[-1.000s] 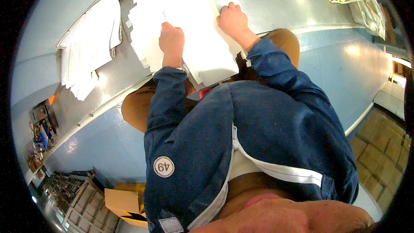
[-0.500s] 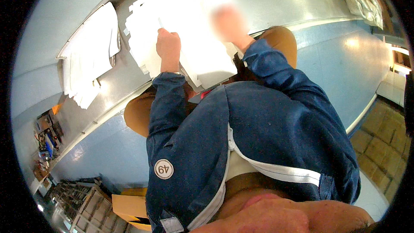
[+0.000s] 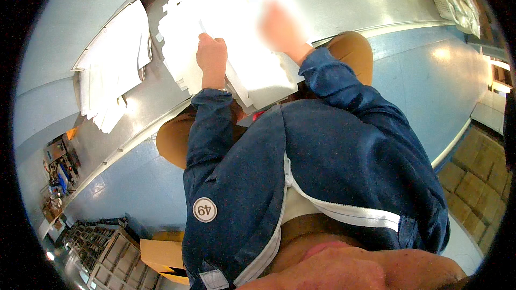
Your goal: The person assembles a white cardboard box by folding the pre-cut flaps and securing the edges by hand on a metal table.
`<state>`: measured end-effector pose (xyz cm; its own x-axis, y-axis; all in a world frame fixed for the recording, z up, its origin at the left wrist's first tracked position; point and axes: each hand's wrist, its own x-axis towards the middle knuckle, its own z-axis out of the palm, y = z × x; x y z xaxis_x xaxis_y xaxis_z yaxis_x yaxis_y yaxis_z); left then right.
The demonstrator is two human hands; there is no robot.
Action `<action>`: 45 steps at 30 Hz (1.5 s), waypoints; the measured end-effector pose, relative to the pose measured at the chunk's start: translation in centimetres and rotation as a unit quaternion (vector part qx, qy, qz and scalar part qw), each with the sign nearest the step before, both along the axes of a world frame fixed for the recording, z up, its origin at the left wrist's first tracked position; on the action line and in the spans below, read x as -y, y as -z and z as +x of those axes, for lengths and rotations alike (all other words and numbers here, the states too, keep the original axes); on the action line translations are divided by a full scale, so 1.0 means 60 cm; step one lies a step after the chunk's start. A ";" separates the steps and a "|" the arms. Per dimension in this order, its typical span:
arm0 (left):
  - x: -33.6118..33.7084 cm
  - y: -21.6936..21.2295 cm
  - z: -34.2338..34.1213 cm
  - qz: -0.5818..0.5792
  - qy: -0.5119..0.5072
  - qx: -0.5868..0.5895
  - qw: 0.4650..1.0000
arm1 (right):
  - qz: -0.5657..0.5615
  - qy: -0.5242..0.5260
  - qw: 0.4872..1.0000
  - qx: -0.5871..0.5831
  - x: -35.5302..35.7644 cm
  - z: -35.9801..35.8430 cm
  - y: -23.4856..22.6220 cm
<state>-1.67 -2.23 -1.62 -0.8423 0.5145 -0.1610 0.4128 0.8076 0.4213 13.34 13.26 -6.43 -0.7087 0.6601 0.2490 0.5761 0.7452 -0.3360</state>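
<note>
White paper stack (image 3: 236,37) sits on the steel table (image 3: 344,5) just past the lap, left hand (image 3: 212,56) pinching its near-left sheets, right hand (image 3: 279,24) (too blurry to tell its grip) on top.

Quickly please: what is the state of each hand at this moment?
Left hand: closed, gripping the edge of the white paper stack.
Right hand: over the same stack, blurred; open or closed cannot be told.

Steel worktop (image 3: 344,5), pale blue floor (image 3: 424,91)
</note>
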 end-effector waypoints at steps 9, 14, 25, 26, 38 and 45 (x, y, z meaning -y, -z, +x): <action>-0.003 -0.006 0.006 0.005 0.004 -0.003 1.000 | 0.009 -0.005 0.999 0.039 -0.023 -0.012 0.008; 0.002 -0.006 0.004 0.000 0.007 -0.014 1.000 | -0.016 -0.033 0.999 -0.013 -0.034 -0.006 -0.010; 0.010 0.008 -0.002 0.001 -0.008 -0.020 1.000 | -0.093 0.044 0.993 0.064 -0.013 -0.014 -0.076; 0.007 0.003 0.001 0.005 -0.005 -0.015 1.000 | -0.054 0.049 0.995 0.066 -0.009 -0.009 -0.086; -0.002 -0.004 0.005 0.014 -0.003 0.006 1.000 | 0.053 0.052 0.996 0.051 -0.023 0.006 -0.049; -0.001 -0.007 0.003 0.014 -0.001 0.008 1.000 | 0.095 0.036 0.994 0.049 -0.001 -0.003 -0.052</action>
<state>-1.51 -2.16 -1.18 -0.8402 0.5179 -0.1607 0.4044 0.7959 0.4506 13.15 13.34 -3.30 -0.6884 0.6573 0.3066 0.6531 0.7456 -0.1321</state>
